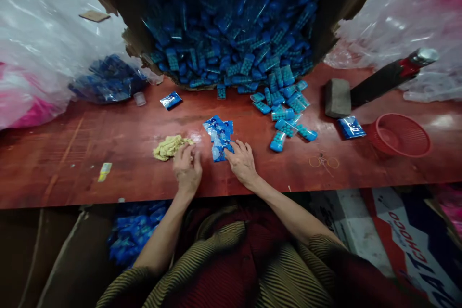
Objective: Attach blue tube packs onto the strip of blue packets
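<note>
A small stack of flat blue packets (219, 135) lies on the red-brown table (90, 154) in front of me. My right hand (242, 161) rests on the table with its fingertips touching the near edge of that stack. My left hand (187, 167) lies just left of it, fingers curled, next to a crumpled yellow cloth (169, 147). I cannot see anything held in the left hand. Behind the stack, a torn cardboard box (231, 24) spills a big heap of blue filled tubes (285, 110) onto the table.
A red mesh basket (400, 134), a grey block (337, 97) and a dark red-banded tool (391, 74) sit at right. Single blue packets (171, 100) lie apart. Clear plastic bags (43, 43) flank the box. A bag of blue packets (133, 231) sits below the table edge.
</note>
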`<state>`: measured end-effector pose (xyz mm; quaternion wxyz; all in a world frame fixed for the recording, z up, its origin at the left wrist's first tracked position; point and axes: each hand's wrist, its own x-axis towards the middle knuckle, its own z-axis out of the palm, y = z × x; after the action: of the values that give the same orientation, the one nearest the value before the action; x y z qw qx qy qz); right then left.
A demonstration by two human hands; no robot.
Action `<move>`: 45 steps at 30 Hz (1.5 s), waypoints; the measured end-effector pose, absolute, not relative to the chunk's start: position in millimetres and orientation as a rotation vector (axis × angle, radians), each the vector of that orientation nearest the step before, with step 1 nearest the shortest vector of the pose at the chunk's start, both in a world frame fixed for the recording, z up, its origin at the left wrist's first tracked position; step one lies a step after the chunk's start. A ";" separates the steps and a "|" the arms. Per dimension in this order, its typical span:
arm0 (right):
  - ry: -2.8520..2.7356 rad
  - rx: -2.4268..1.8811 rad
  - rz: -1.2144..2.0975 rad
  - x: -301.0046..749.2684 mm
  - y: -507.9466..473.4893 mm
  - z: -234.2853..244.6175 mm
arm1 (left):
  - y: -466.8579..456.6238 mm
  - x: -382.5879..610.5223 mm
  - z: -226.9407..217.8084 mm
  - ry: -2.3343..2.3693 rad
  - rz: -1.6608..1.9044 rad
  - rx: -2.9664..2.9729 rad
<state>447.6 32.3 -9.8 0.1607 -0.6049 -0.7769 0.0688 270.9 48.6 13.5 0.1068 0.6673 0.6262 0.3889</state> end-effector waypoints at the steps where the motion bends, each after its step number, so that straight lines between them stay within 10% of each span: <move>1: -2.216 -1.722 0.195 447.8 31.6 -9.6 | 39.2 279.4 11.8 1.779 1.152 1.855; 17: -2.200 -1.673 0.261 449.9 52.3 -3.9 | 63.2 298.2 12.6 1.607 1.097 1.962; 23: -1.966 -1.679 0.247 448.7 26.5 13.5 | 28.2 315.2 15.8 1.513 1.250 0.998; 35: -1.062 -1.309 1.381 439.3 24.5 9.9 | 21.8 317.3 25.0 1.177 1.137 0.498; 45: -0.957 -1.327 1.252 426.9 24.0 15.8 | 22.3 328.1 23.2 1.305 1.220 0.580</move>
<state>426.9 24.0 15.8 0.5148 -0.5522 -0.3982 0.5210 328.1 22.3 23.2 0.5904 0.2493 0.5608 0.5242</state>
